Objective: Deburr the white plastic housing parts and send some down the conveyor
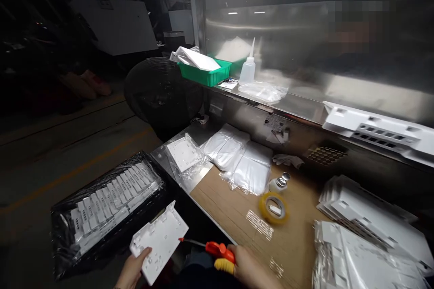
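1. Your left hand (pixel 134 268): fingers closed on the near corner of a white rectangular plastic plate (pixel 159 241), held tilted, off the bench edge.
2. Your right hand (pixel 249 268): fist wrapped round an orange-handled tool (pixel 219 249). Its thin shaft points at the plate, the tip just beside the plate's edge. One finger wears a yellow wrap (pixel 224 265).
3. Black crate lined with clear film (pixel 66 241), just beyond your left hand: rows of small white plastic parts, set on edge.
4. Green plastic tray (pixel 200 76), well beyond both hands on the steel ledge: white sheets, piled above the rim.
5. Clear plastic bags (pixel 237 162), ahead of your right hand: white plates inside.
6. Yellow tape roll (pixel 274 207), near, ahead of your right hand: lying flat.
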{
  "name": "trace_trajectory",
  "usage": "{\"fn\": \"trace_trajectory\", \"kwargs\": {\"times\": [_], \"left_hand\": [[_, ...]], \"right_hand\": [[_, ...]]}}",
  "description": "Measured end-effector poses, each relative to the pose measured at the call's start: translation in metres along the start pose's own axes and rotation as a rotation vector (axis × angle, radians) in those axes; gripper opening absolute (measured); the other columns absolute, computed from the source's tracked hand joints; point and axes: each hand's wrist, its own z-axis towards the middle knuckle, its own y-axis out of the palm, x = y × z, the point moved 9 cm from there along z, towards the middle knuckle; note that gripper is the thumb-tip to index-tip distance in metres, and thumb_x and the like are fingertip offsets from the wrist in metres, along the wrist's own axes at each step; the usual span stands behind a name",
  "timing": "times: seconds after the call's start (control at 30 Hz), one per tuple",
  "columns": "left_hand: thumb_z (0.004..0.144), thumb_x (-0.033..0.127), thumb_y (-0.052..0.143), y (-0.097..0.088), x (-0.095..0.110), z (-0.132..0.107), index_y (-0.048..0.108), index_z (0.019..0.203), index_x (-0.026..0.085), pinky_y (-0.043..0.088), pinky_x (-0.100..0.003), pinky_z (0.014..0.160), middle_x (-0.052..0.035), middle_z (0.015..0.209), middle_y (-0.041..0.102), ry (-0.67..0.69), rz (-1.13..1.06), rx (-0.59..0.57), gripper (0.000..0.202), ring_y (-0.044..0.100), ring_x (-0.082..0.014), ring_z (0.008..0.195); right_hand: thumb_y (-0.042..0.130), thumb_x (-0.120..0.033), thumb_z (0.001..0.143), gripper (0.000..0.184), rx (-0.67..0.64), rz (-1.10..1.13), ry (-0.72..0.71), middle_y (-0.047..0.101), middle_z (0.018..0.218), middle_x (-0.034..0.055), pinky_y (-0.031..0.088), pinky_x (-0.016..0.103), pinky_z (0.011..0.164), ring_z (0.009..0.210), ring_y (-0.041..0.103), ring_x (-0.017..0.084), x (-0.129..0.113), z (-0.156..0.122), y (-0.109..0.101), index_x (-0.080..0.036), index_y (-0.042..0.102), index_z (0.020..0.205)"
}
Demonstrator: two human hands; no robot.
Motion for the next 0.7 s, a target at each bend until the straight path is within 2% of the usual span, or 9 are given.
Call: {"fn": "trace_trajectory", "kwargs": {"times": [0.07,0.13,0.23,0.3,0.37,0.47,0.53,0.63,0.7], "left_hand": [[0.050,0.030,0.075,-0.006,0.006,-0.001,0.065,0.072,0.025,0.032,-0.058,0.118,-0.0166,0.092,0.076,0.109,0.086,0.041,0.024,0.043,-0.0516,0.142],[0.050,0.026,0.070,-0.005,0.021,-0.007,0.071,0.078,0.028,0.022,-0.053,0.123,-0.0127,0.112,0.076,0.279,0.158,0.001,0.029,0.034,-0.0448,0.149],[0.058,0.029,0.067,0.005,0.041,-0.020,0.075,0.092,0.032,0.017,-0.050,0.126,-0.0092,0.129,0.071,0.510,0.233,-0.109,0.035,0.027,-0.0360,0.154],[0.062,0.033,0.068,0.013,0.046,-0.021,0.075,0.093,0.032,0.018,-0.055,0.125,-0.0112,0.128,0.071,0.537,0.277,-0.165,0.031,0.025,-0.0379,0.154],[0.063,0.033,0.070,0.019,0.047,-0.016,0.075,0.094,0.032,0.025,-0.057,0.122,-0.0106,0.127,0.072,0.491,0.301,-0.193,0.032,0.028,-0.0402,0.153],[0.065,0.033,0.072,0.009,0.038,-0.001,0.075,0.107,0.032,0.045,-0.060,0.109,-0.0099,0.119,0.076,0.274,0.234,-0.066,0.042,0.044,-0.0447,0.143],[0.067,0.037,0.074,-0.002,0.027,0.004,0.071,0.121,0.027,0.055,-0.058,0.096,-0.0132,0.109,0.078,0.119,0.167,0.041,0.055,0.059,-0.0470,0.129],[0.069,0.049,0.076,-0.008,0.019,0.001,0.057,0.141,0.015,0.062,-0.055,0.077,-0.0169,0.091,0.079,0.037,0.147,0.064,0.081,0.074,-0.0467,0.098],[0.072,0.057,0.071,-0.011,0.007,-0.003,0.044,0.153,0.022,0.064,-0.056,0.066,-0.0113,0.087,0.081,-0.045,0.123,0.027,0.093,0.076,-0.0448,0.082]], "right_hand": [[0.059,-0.084,0.076,0.065,-0.048,-0.062,0.020,0.073,0.082,0.0061,0.039,0.029,0.062,0.072,0.061,0.023,0.001,0.002,0.009,-0.024,0.075,0.092],[0.056,-0.086,0.076,0.068,-0.117,-0.056,0.035,0.074,0.086,0.0063,0.038,0.030,0.062,0.073,0.062,0.024,0.002,0.000,0.013,-0.024,0.074,0.098],[0.055,-0.088,0.075,0.070,-0.106,-0.059,0.062,0.075,0.089,0.0066,0.037,0.030,0.062,0.075,0.063,0.025,0.004,-0.004,0.008,-0.025,0.073,0.101],[0.056,-0.087,0.075,0.068,-0.114,-0.058,0.057,0.075,0.088,0.0058,0.037,0.030,0.061,0.075,0.064,0.025,0.005,-0.005,0.008,-0.026,0.073,0.099],[0.057,-0.086,0.075,0.066,-0.105,-0.051,0.052,0.075,0.086,0.0054,0.038,0.030,0.062,0.075,0.065,0.025,0.007,-0.006,0.010,-0.026,0.073,0.098],[0.057,-0.085,0.075,0.065,-0.061,-0.051,0.074,0.074,0.085,0.0059,0.040,0.031,0.062,0.075,0.065,0.026,0.009,-0.008,0.011,-0.025,0.073,0.096],[0.059,-0.084,0.075,0.063,-0.081,-0.018,0.077,0.074,0.084,0.0055,0.040,0.031,0.062,0.074,0.065,0.026,0.005,-0.012,0.013,-0.026,0.073,0.096],[0.060,-0.080,0.077,0.060,-0.064,-0.015,0.106,0.074,0.087,0.0072,0.041,0.032,0.063,0.077,0.065,0.027,-0.003,-0.023,0.008,-0.025,0.073,0.097],[0.062,-0.076,0.077,0.055,-0.052,-0.033,0.118,0.074,0.087,0.0083,0.042,0.033,0.064,0.078,0.065,0.028,-0.009,-0.031,0.004,-0.025,0.074,0.096]]}}
